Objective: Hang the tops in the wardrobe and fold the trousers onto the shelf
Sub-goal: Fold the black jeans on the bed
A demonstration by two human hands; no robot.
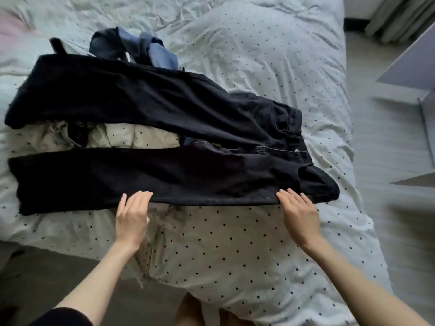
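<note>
Black jeans (146,107) lie spread flat on the bed, waistband to the right, both legs stretching left with a gap between them. My left hand (132,216) rests at the near edge of the closer leg, fingertips touching the cloth. My right hand (298,214) touches the same near edge by the hip, close to the waistband. Neither hand has closed around the fabric. A crumpled blue garment (146,49) lies behind the jeans. Beige clothing (131,137) shows in the gap between the legs.
The bed carries a white duvet with black dots (247,243), rumpled all over. Its right edge drops to a pale floor (388,142). A grey furniture panel (414,64) stands at the right. A small dark object (57,44) lies at the back left.
</note>
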